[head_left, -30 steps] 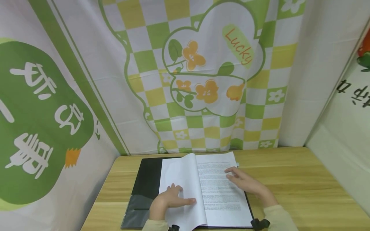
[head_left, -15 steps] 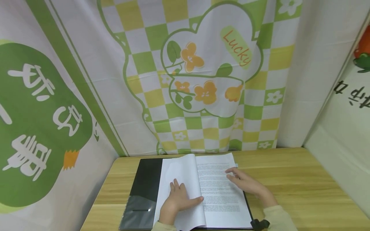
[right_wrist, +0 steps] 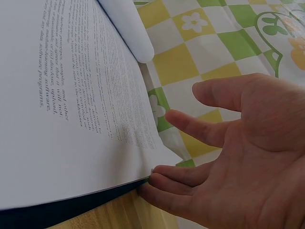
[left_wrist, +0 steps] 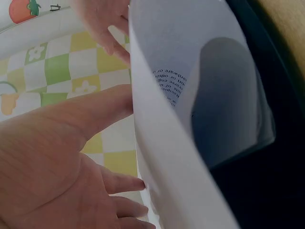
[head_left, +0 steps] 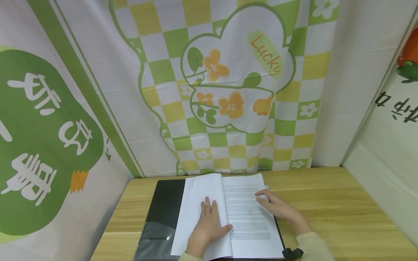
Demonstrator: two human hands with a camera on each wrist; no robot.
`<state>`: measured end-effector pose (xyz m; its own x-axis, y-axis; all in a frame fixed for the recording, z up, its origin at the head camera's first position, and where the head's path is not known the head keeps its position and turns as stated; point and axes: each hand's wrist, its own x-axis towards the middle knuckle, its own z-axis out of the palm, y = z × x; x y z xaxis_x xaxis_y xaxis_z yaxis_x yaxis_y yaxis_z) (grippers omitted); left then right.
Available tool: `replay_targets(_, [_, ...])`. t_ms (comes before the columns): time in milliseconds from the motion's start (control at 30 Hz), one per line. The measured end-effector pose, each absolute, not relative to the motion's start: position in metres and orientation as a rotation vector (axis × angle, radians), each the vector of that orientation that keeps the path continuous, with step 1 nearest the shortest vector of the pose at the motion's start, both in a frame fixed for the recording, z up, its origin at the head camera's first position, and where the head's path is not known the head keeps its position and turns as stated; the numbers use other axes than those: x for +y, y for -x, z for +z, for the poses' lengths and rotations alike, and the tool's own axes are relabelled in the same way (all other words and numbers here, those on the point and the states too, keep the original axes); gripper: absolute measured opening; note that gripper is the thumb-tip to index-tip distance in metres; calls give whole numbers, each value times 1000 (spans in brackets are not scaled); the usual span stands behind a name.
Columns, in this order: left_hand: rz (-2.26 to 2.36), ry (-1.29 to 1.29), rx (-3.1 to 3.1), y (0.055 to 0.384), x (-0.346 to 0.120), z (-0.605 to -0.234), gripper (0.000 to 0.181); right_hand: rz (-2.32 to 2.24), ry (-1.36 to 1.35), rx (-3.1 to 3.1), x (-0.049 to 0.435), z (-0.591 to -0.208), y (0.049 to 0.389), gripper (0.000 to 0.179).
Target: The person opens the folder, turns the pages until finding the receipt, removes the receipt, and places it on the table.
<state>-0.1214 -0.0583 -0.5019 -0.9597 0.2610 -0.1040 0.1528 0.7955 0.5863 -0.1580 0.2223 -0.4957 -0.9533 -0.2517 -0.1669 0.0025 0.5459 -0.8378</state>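
Observation:
A black folder [head_left: 169, 199] holding a stack of paper lies spread at the table's front. Its right-hand page [head_left: 248, 214] carries dense printed text; the left-hand sheet [head_left: 192, 195] is blank on its upper face and curls up along the middle. My left hand [head_left: 206, 224] rests on that blank sheet with spread fingers, thumb pointing toward the fold. From the left wrist view, those fingertips touch the sheet [left_wrist: 162, 157], and stacked pages show behind it. My right hand [head_left: 282, 208] lies at the printed page's right edge, its fingers [right_wrist: 176, 179] loosely extended there and pinching nothing.
The wooden table [head_left: 333, 214] extends to the right of the folder. A clear pocket [head_left: 156, 239] covers the folder's lower left. Behind the table hangs a green and yellow checked cloth [head_left: 222, 141], with printed cloths on both sides.
My left hand has slid right and away from me over the blank sheet, its fingers straightening. The blank sheet's lower left part now lies flatter. My right hand stays nearly still.

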Motion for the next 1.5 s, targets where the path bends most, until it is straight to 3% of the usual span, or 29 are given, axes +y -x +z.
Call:
replay_targets(433, [814,-498,2816,122,-55,-502,77,-1356,235,2546,224,-502,160,47])
replay_targets(967, [735,-465,2803,127,-56,-505,75,-1369,248,2595,223,-503,162,36])
replay_targets(1500, [779,-375,2718,124,-65,-500,74,-1382,160,2537,223,-495,161,39])
